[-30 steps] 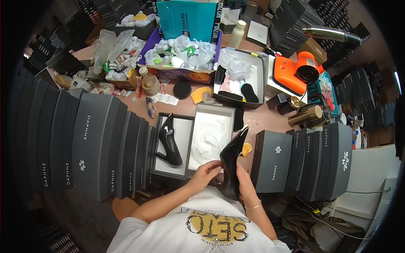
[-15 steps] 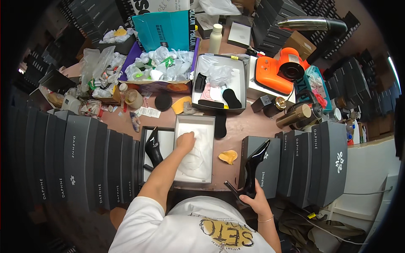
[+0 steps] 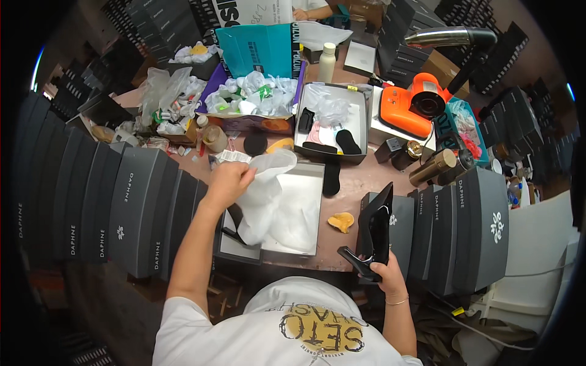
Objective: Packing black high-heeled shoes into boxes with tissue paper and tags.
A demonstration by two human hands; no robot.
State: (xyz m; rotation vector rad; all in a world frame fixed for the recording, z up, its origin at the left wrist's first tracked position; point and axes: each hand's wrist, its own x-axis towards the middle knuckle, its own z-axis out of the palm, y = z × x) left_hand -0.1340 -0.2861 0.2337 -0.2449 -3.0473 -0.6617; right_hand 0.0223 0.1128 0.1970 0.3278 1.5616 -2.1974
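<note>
My left hand [image 3: 231,183] is closed on the top corner of a sheet of white tissue paper [image 3: 259,198], lifted out at the left side of an open white-lined shoebox [image 3: 318,226]. More white tissue lies inside that box. By its heel end, my right hand [image 3: 389,276] grips a glossy black high-heeled shoe [image 3: 373,226], pointed toe upward, in front of a closed grey shoebox [image 3: 401,218]. Left of the tissue, a second black shoe [image 3: 233,227] lies in a grey box part [image 3: 238,249], mostly hidden by the paper and my arm.
Grey shoeboxes stand in rows at left [image 3: 137,207] and right [image 3: 476,229]. Behind are a purple box of crumpled plastic [image 3: 293,110], a tray with black insoles [image 3: 363,116] and an orange machine [image 3: 406,113]. A tan crumpled piece [image 3: 340,222] lies nearby. Another person's hand [image 3: 300,14] shows far back.
My left hand has drawn the tissue up and leftward out of the box, over the second shoe. The shoe in my right hand has turned slightly. Another person's hand has appeared far back.
</note>
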